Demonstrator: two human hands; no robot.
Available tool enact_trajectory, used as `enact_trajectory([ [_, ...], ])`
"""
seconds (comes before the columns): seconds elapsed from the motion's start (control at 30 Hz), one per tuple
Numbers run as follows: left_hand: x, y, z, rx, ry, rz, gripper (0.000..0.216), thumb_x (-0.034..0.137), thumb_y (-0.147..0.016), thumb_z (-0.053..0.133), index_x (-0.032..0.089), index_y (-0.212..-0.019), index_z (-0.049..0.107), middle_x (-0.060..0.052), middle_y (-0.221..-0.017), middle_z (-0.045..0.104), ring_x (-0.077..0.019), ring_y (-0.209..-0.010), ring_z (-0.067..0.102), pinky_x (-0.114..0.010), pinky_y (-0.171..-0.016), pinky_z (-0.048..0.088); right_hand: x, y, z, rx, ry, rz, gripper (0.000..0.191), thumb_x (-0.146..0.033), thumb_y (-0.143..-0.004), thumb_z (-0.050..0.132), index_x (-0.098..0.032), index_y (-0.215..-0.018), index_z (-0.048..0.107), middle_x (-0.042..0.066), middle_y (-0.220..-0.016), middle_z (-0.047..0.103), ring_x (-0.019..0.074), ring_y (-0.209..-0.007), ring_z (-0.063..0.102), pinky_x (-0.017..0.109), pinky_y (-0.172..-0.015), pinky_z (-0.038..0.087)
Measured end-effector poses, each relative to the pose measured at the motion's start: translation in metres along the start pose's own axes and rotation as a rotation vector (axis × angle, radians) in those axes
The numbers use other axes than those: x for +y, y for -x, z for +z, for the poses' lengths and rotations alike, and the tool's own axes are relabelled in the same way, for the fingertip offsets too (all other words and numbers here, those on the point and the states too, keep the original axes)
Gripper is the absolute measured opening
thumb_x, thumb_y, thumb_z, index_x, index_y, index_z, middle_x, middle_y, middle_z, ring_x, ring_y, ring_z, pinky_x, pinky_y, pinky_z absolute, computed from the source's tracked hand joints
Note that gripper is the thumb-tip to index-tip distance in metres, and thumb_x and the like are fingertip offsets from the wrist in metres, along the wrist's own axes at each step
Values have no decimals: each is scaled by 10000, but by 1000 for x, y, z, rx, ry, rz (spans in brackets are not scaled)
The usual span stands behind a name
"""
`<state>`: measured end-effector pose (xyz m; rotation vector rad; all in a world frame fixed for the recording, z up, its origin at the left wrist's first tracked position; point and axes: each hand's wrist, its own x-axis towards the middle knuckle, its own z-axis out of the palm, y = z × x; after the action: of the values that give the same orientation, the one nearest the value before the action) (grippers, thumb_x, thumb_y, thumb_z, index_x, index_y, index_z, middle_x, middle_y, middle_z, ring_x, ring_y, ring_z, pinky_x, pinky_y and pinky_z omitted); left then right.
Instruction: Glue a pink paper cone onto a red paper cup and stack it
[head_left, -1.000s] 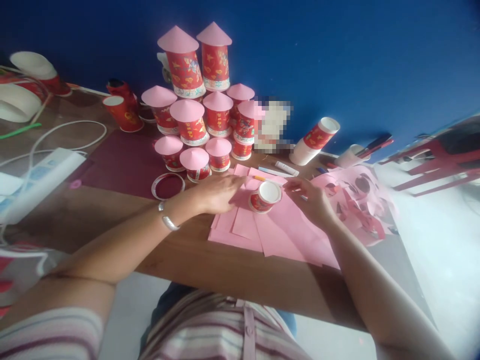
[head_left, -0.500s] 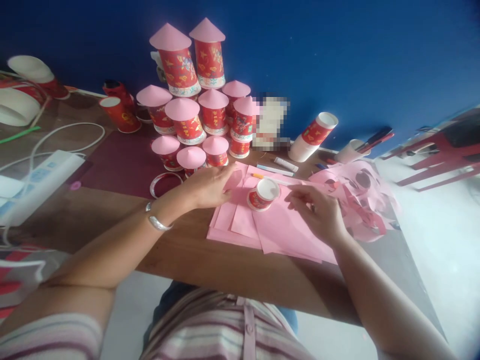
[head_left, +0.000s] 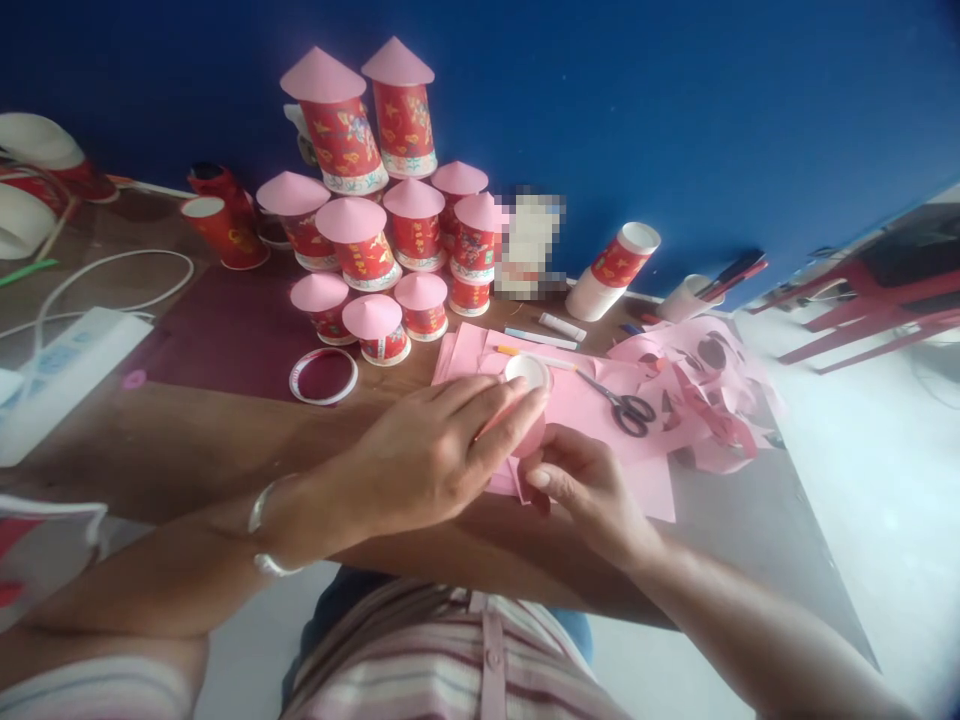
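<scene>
My left hand [head_left: 439, 455] reaches across the pink sheets with a curved pink paper piece [head_left: 534, 432] under its fingers. At the lower edge of that piece, my right hand [head_left: 589, 485] has its thumb and bent fingers closed on the paper. Most of the piece is hidden, so I cannot tell whether it is flat or a cone. Just behind my left fingertips stands a small paper cup [head_left: 527, 371], its white end up. Scissors [head_left: 632, 412] with dark handles lie on the pink sheets [head_left: 651, 485] to the right.
Red patterned cups with pink cone tops [head_left: 373, 318] stand stacked at the back. A tape ring [head_left: 292, 378] lies to the left, near a white power strip [head_left: 82, 375]. Pink paper scraps [head_left: 720, 400] heap up at the right, beside a pen cup [head_left: 686, 298]. A glue stick [head_left: 562, 327] lies behind.
Both hands have come together in front of the small cup, around the pink paper piece. My right hand has moved left and nearer, uncovering the scissors. The view has shifted slightly right.
</scene>
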<state>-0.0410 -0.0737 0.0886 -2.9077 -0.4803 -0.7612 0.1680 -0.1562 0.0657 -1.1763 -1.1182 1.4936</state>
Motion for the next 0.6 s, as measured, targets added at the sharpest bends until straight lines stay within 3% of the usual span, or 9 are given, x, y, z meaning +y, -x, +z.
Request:
enact_trajectory([
  [0.13, 2, -1, 3, 20, 3, 54, 615, 150, -1001, 619, 40, -1570, 412, -203, -1434, 699, -311, -1316, 690, -455, -1123, 590, 1, -2, 1, 50, -22, 16, 447, -609, -847, 848, -190, -824, 694, -44, -588, 593, 78, -468, 499, 221, -469, 420],
  [0.23, -2, -1, 2, 28, 202, -20, 717, 306, -1005, 695, 90, -1605, 369, -223, -1527, 629, -330, -1402, 636, -476, -1170, 558, 3, -3, -1, 61, -8, 17, 441, -582, -846, 853, -190, -754, 674, -40, -574, 598, 76, -476, 502, 221, -481, 417],
  [0.3, -8, 1, 0, -5, 432, -185, 810, 436, -973, 742, 147, -1625, 359, -223, -1554, 604, -337, -1415, 625, -482, -1163, 560, 4, -3, -3, 22, 21, 13, 454, -588, -841, 853, -189, -728, 670, -31, -577, 606, 79, -498, 514, 229, -503, 431],
  [0.37, -16, 3, 1, -14, 745, -382, 717, 462, -991, 709, 203, -1596, 424, -177, -1465, 679, -295, -1310, 693, -411, -1042, 621, 5, -3, -6, -20, 50, 17, 470, -608, -840, 844, -186, -722, 676, -20, -586, 619, 86, -517, 528, 237, -517, 444],
  [0.47, -28, 3, 4, -158, 1130, -657, 449, 486, -970, 729, 203, -1315, 675, -114, -1241, 770, -238, -1107, 750, -340, -920, 634, 4, -5, -10, -27, 60, 33, 486, -638, -829, 838, -192, -725, 675, -18, -596, 625, 92, -527, 540, 244, -524, 463],
  [0.6, -35, -1, 12, -197, 1376, -862, 450, 467, -826, 877, 185, -1141, 723, -83, -1091, 759, -186, -964, 717, -284, -810, 617, 4, -8, -15, -27, 61, 71, 487, -645, -818, 842, -201, -723, 668, -30, -577, 612, 98, -525, 545, 252, -538, 484],
])
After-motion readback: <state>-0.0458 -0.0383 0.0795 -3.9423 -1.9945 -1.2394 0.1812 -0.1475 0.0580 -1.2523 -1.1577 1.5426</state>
